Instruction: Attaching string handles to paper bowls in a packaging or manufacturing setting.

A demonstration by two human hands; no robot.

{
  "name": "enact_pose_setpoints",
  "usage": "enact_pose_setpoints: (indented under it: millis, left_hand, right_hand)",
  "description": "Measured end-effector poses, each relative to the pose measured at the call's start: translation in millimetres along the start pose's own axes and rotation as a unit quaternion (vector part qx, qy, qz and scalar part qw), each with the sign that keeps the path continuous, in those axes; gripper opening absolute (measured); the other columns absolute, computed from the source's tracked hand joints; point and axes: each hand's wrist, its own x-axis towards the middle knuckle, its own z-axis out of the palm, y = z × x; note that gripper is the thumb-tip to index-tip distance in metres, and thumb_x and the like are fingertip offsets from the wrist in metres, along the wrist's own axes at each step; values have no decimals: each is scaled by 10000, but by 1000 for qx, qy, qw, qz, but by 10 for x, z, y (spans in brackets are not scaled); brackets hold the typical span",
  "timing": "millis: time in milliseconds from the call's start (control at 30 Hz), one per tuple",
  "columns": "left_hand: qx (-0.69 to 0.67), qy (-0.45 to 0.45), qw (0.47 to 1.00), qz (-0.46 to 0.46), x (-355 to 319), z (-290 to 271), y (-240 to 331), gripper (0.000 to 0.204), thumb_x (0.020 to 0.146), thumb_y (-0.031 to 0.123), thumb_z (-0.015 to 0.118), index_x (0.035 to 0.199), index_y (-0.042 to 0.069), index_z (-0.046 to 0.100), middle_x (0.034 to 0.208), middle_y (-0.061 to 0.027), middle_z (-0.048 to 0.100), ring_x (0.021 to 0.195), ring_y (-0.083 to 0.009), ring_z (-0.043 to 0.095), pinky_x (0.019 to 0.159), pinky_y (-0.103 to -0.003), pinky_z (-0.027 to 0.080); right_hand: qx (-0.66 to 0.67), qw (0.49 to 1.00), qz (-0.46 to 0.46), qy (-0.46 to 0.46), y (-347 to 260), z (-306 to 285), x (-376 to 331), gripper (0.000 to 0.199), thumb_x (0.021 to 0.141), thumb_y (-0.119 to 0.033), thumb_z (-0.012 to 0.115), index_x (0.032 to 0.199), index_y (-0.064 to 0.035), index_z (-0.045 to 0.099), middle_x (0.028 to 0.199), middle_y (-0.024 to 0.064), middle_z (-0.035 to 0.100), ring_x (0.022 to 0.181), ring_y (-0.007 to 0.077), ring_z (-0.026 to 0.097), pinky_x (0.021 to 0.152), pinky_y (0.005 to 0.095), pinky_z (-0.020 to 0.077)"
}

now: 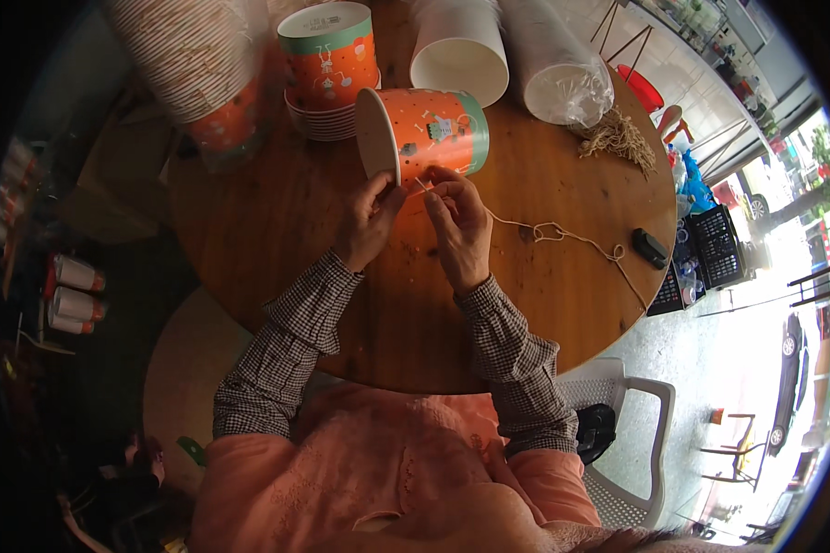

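Note:
An orange paper bucket [424, 124] with a green band lies on its side on the round wooden table, its white rim facing left. My left hand [371, 226] has its fingers closed on the bucket's lower rim. Against the bucket's near side, my right hand [461, 230] pinches the end of a thin beige cord [576, 237]. The short cord tip shows between thumb and forefinger. From there the cord trails right in a loose loop, over the table [397, 313] toward its right edge. Whether the cord passes through the bucket's wall is hidden by my fingers.
Behind stand a nested stack of orange buckets [327, 69] and a tall leaning stack [189, 64]. White buckets [461, 60] and plastic-wrapped ones [563, 78] lie at the back. A cord bundle [618, 140] and a small black object [650, 247] rest at right. A chair [655, 415] stands near right.

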Motion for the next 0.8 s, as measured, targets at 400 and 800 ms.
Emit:
enact_pose_setpoints:
  millis: [400, 800]
  left_hand:
    - [-10, 5, 1000, 8, -33, 37, -221, 80, 903, 5, 547, 963, -42, 572, 867, -57, 578, 808, -86, 569, 706, -234, 479]
    - [28, -24, 999, -8, -59, 51, -135, 76, 879, -23, 563, 953, -40, 553, 897, -69, 548, 831, -99, 565, 703, -224, 486]
  right_hand:
    - [-102, 994, -15, 22, 4, -34, 35, 101, 862, -55, 618, 886, 33, 574, 996, 97, 553, 870, 178, 616, 778, 291, 540]
    - [-138, 990, -19, 25, 34, -68, 44, 108, 849, -67, 632, 880, 24, 584, 1001, 103, 544, 856, 190, 616, 742, 295, 552]
